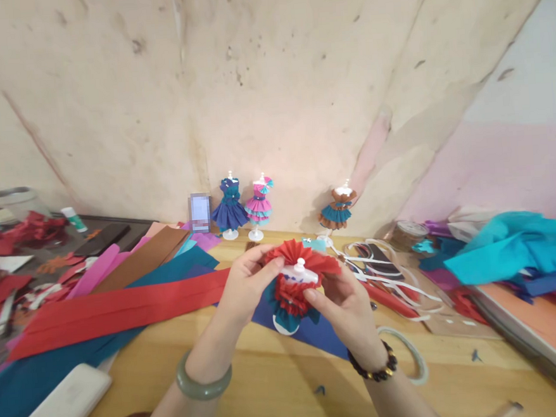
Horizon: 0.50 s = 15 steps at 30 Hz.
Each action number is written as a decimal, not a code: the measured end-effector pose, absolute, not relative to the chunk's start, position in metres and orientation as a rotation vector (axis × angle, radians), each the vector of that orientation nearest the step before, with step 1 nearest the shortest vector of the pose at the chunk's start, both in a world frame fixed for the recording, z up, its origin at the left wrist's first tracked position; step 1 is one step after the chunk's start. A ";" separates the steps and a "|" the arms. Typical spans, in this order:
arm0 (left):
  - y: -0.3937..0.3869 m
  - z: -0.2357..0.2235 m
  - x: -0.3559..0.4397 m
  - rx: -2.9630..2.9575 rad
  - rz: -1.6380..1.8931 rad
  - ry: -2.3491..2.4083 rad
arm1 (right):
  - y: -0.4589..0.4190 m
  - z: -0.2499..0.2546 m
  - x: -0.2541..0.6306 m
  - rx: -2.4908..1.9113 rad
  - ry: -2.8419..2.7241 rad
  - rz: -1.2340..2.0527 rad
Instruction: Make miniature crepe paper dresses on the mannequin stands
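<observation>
Between my hands stands a small white dress form point(300, 272) wearing a red ruffled paper top and a teal skirt, on a round white base. A pleated red paper piece point(300, 251) fans out behind its neck. My left hand point(249, 280) pinches the left end of that pleated paper with thumb and fingers. My right hand point(349, 305) closes around the other side, its thumb pressed on the red top and its fingers behind the pleats, partly hidden. Under the form lies dark blue paper point(315, 336).
Dressed miniature forms stand by the wall: a blue one point(231, 205), a pink one point(258, 203), a brown-teal one point(336, 214). Long red paper point(123, 308) lies left, near a white case point(58, 411). A tape ring point(419, 354), white cord point(407, 282) and turquoise paper point(514, 249) lie right.
</observation>
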<state>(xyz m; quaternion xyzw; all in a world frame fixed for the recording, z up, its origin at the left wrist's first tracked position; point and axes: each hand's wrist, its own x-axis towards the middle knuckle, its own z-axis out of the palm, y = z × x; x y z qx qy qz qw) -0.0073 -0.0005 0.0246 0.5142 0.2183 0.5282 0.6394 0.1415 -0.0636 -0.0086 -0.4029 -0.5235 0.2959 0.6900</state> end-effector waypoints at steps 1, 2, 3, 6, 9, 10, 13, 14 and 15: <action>0.001 0.023 -0.008 1.173 1.210 0.496 | -0.064 -0.007 0.141 -0.913 -1.162 0.657; 0.002 0.022 -0.008 1.175 1.212 0.492 | -0.064 -0.006 0.141 -0.921 -1.153 0.653; 0.003 0.020 -0.009 1.177 1.211 0.487 | -0.064 -0.005 0.140 -0.924 -1.141 0.649; 0.007 0.017 -0.010 1.191 1.199 0.474 | -0.064 -0.003 0.139 -0.920 -1.112 0.639; 0.009 0.016 -0.011 1.218 1.185 0.474 | -0.064 -0.003 0.140 -0.940 -1.106 0.628; 0.010 0.015 -0.011 1.228 1.181 0.474 | -0.064 -0.003 0.140 -0.952 -1.103 0.624; 0.013 0.013 -0.012 1.247 1.184 0.478 | -0.063 -0.004 0.140 -0.976 -1.086 0.624; 0.014 0.012 -0.012 1.249 1.186 0.479 | -0.062 -0.004 0.140 -0.975 -1.081 0.628; 0.015 0.011 -0.012 1.246 1.184 0.478 | -0.061 -0.004 0.140 -0.971 -1.077 0.634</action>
